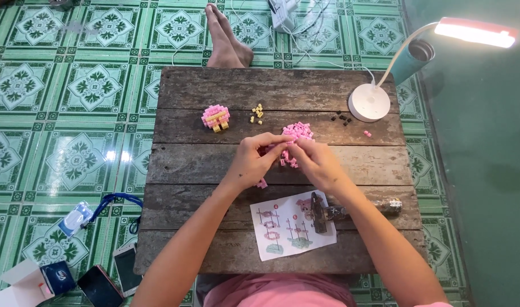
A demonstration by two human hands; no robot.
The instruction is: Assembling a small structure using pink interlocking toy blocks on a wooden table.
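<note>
Tiny pink bricks (284, 149) are being pinched between the left hand (253, 161) and right hand (317, 164) near the desk (214, 165) centre; loosened fingers risk pieces being dropped and scattered.

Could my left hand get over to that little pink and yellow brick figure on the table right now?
Probably yes. The pink and yellow brick figure sits in the open on the wooden table, up and left of the left hand, with bare planks between them. That hand is pinching small pink bricks with the right hand.
</note>
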